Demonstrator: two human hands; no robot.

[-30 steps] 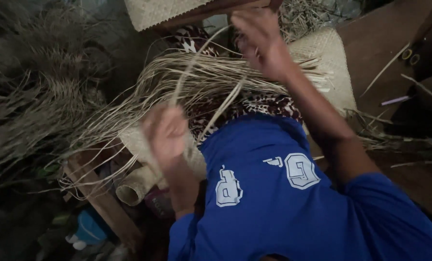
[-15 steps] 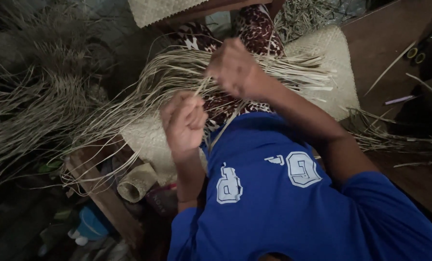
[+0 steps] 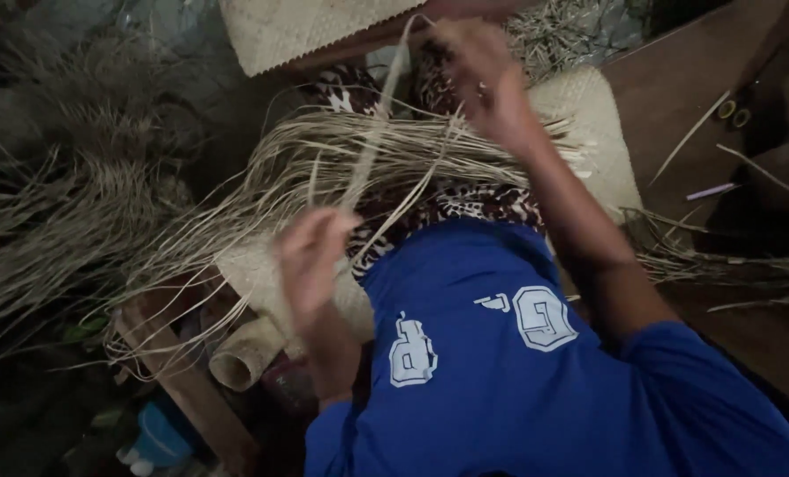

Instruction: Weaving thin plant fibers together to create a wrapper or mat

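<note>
Left hand: left hand [image 3: 313, 256] is low by the lap, fingers curled around the lower end of a pale straw strand [image 3: 379, 124]; blurred.
Right hand: right hand [image 3: 483, 66] is raised, pinching the same strand's upper end.
Strand: runs taut between both hands, above the straw bundle [image 3: 341, 163].
Bundle: lies across the lap.
Nearby: woven mat [image 3: 302, 31] above; rolled mat [image 3: 242, 355] lower left; wooden floor [image 3: 677, 97] to the right.
</note>
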